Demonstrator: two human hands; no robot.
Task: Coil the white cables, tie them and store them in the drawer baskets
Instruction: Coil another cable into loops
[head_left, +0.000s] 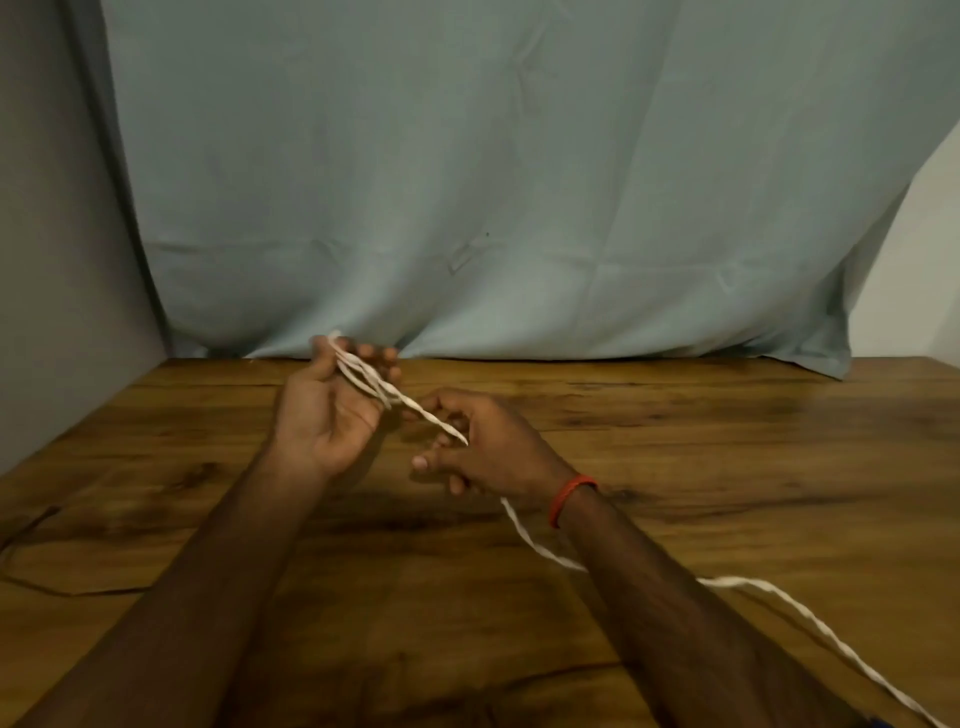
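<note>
I read this as the coiling step, with a few turns made and most of the length not yet wound. The left hand (327, 415) is palm up. Its fingers (382, 358) curl under several loops of the white cable (363, 375) that lie across them, and the thumb stands beside the loops. One strand runs from those loops to the right hand (483, 452), just beside the left fingertips. The right fingers are curled round the strand. The cable comes out below them, passes under the wrist with the orange band (571, 496) and trails along the surface (727, 441), away from both hands. No drawer baskets are in view.

The cable looks like a thin twisted pair: light and limp, with a little spring. I expect the loops to slacken or slide off the fingertips if tension drops. I would take hold close to the last loop, pinching lightly so the strand feeds through, with the left fingers spread enough to hold the coil open.
</note>
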